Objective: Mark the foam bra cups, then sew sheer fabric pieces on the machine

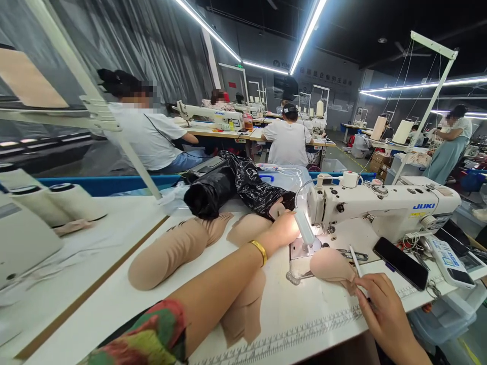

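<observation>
My left arm, with a gold bracelet [259,252], stretches across the table. My left hand [284,229] is beside the sewing machine's lamp [304,226], next to a beige piece [276,209] at the black plastic bag [251,185]; glare and the lamp hide its fingers. My right hand [382,304] is closed, pinching the narrow end of a beige moulded fabric cup [330,263] in front of the needle area. A white pen-like stick [356,259] reaches down to the right fingers; whether they grip it I cannot tell. More beige cups lie stacked [171,251] and under my left forearm [245,309].
The white sewing machine [380,203] stands at the right, with metal scissors-like tool [353,254], a black phone [401,263] and a white device [451,261] nearby. A ruler strip [304,329] runs along the front edge. Thread cones [76,203] stand left; co-workers sit ahead.
</observation>
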`<state>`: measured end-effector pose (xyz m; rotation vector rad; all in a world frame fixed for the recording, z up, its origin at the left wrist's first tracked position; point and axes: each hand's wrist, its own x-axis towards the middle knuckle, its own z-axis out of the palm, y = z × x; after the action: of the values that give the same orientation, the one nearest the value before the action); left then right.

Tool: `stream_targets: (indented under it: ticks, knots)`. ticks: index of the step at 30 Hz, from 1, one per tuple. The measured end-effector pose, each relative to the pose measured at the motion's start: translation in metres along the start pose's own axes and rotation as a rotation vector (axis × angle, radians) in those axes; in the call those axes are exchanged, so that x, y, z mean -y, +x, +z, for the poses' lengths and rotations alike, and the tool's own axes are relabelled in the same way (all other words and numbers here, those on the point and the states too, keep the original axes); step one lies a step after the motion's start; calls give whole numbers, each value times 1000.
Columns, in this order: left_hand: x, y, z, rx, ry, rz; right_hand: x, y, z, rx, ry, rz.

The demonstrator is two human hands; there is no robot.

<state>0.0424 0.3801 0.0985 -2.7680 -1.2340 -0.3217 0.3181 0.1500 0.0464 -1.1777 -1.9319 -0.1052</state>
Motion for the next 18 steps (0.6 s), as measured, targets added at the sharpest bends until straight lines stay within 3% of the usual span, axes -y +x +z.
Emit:
stream_targets:
  ticks: [2, 5, 9, 12, 15, 18]
  knots:
    - [8, 4, 3, -12, 26, 21, 0, 0, -4, -11, 13, -1]
    - [23, -10, -12, -105, 55, 42, 3, 4, -8, -45, 55, 5]
    - [41, -62, -49, -339, 75, 85, 20, 17, -4, -62, 182, -2]
    - [36, -107, -70, -523, 79, 116, 44, 29, 8, -5, 351, 6]
    - [13, -142, -78, -615, 65, 157, 73, 44, 29, 138, 590, 222]
    - [-17, -163, -75, -610, 27, 196, 99, 59, 53, 249, 941, 522]
